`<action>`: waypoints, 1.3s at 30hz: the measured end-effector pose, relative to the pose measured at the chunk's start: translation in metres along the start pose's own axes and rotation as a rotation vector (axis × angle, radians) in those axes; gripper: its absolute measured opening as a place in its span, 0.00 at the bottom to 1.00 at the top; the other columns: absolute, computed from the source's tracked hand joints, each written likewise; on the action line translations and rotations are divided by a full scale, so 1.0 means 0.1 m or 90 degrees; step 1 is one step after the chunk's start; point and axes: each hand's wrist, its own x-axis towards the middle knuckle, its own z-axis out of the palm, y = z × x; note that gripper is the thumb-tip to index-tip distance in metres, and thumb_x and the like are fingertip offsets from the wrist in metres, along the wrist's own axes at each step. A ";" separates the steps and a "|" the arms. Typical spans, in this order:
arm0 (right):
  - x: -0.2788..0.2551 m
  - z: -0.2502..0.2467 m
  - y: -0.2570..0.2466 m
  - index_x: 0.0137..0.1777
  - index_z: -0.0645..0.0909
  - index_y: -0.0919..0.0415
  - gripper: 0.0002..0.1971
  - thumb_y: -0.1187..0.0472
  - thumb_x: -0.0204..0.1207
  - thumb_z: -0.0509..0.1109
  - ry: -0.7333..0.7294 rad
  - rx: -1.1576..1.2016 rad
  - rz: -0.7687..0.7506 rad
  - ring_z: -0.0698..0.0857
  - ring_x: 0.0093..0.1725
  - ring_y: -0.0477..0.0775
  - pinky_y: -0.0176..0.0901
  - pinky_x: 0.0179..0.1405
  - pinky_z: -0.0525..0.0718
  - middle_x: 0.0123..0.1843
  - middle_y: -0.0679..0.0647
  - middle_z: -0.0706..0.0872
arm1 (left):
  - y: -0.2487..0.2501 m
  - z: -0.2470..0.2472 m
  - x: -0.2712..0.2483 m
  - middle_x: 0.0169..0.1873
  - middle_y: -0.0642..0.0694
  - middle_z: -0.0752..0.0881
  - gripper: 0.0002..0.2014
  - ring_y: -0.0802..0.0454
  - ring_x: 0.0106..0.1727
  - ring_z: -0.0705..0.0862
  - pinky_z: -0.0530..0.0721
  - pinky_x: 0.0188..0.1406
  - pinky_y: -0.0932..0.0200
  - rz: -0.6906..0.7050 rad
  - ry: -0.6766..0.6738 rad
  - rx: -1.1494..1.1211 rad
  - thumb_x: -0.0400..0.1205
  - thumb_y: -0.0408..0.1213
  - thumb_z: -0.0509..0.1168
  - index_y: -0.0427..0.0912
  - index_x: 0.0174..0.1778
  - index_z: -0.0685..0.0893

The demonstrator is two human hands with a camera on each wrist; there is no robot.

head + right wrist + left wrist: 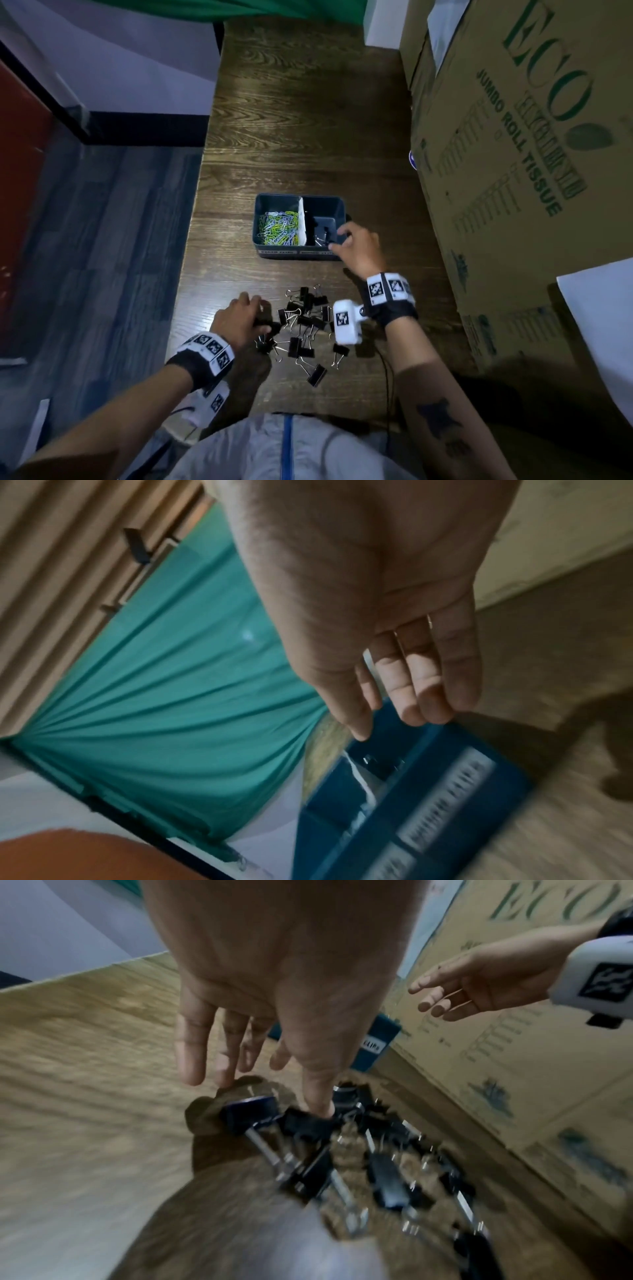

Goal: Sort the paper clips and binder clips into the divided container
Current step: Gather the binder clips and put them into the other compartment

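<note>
A dark blue divided container [263, 251] stands mid-table. Its left compartment holds coloured paper clips [277, 228]; the right one holds a few black binder clips [323, 234]. My right hand [337, 241] hovers over the container's right front corner with relaxed fingers and holds nothing; the right wrist view shows it [394, 723] just above the container [428, 804]. Several black binder clips [308, 322] lie in a loose pile near me. My left hand [257, 318] reaches the pile's left edge with straight fingers. Its thumb tip [318, 1107] touches a black binder clip [304, 1123].
A large cardboard box [513, 154] walls the table's right side, close to the container. The table's left edge [191, 222] drops to the floor. A white sheet [599, 325] hangs at the right. Bare wooden tabletop [308, 120] stretches beyond the container.
</note>
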 end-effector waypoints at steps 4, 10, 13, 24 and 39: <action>-0.30 0.49 0.50 0.78 0.72 0.51 0.34 0.52 0.73 0.79 -0.158 -0.077 0.108 0.78 0.74 0.61 0.56 0.68 0.80 0.77 0.56 0.76 | -0.13 0.22 -0.17 0.56 0.50 0.69 0.29 0.49 0.56 0.78 0.83 0.51 0.48 -0.045 0.025 -0.062 0.70 0.58 0.74 0.57 0.62 0.70; -0.58 0.84 0.74 0.83 0.62 0.39 0.49 0.52 0.65 0.85 -0.257 -0.169 0.107 0.66 0.78 0.68 0.67 0.73 0.76 0.80 0.59 0.59 | 0.09 0.33 -0.13 0.60 0.52 0.66 0.34 0.48 0.57 0.79 0.86 0.53 0.50 -0.014 0.024 -0.220 0.67 0.58 0.77 0.61 0.63 0.66; -0.64 0.98 0.68 0.82 0.60 0.36 0.50 0.50 0.64 0.86 -0.221 -0.231 0.034 0.67 0.76 0.66 0.65 0.69 0.77 0.76 0.57 0.61 | 0.28 0.35 -0.04 0.65 0.48 0.65 0.44 0.47 0.62 0.76 0.84 0.55 0.50 0.005 0.011 -0.169 0.68 0.57 0.77 0.59 0.76 0.59; -0.66 1.15 0.63 0.70 0.68 0.44 0.37 0.65 0.65 0.83 -0.152 -0.248 -0.037 0.74 0.68 0.66 0.62 0.61 0.81 0.68 0.57 0.67 | 0.49 0.24 0.22 0.62 0.40 0.68 0.39 0.37 0.54 0.80 0.83 0.49 0.43 0.023 0.009 -0.083 0.67 0.39 0.79 0.44 0.72 0.66; -0.72 1.02 0.67 0.50 0.80 0.52 0.10 0.66 0.75 0.75 -0.094 -0.172 -0.012 0.88 0.46 0.57 0.49 0.47 0.86 0.47 0.53 0.88 | 0.40 0.11 0.20 0.46 0.46 0.76 0.07 0.49 0.41 0.81 0.81 0.42 0.53 0.043 0.047 -0.154 0.77 0.28 0.67 0.44 0.39 0.79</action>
